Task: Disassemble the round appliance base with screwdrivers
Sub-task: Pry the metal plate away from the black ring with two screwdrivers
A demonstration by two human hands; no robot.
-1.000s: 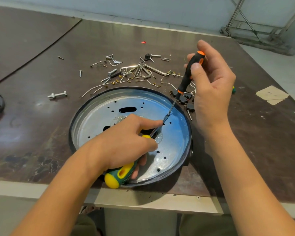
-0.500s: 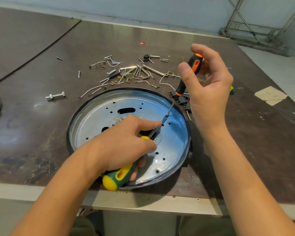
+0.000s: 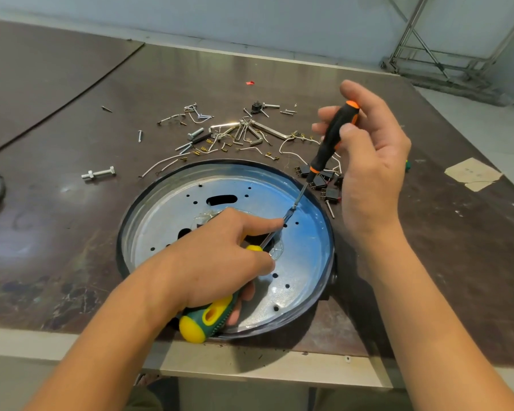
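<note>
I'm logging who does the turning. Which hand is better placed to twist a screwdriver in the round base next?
Right, probably. The right hand pinches the black-orange screwdriver, its shaft slanting down into the round base. The left hand grips the green-yellow screwdriver lying almost flat.

The left hand (image 3: 217, 262) and its green and yellow screwdriver (image 3: 205, 318) cover the middle of the round silver metal base (image 3: 166, 215). The right hand (image 3: 371, 161) slants a black and orange screwdriver (image 3: 333, 137) across the far right rim. Loose screws and wires (image 3: 244, 132) crowd the dark brown desk (image 3: 57, 247) behind. Left of the base lies open room, with 1 silver bolt (image 3: 99, 173).
</note>
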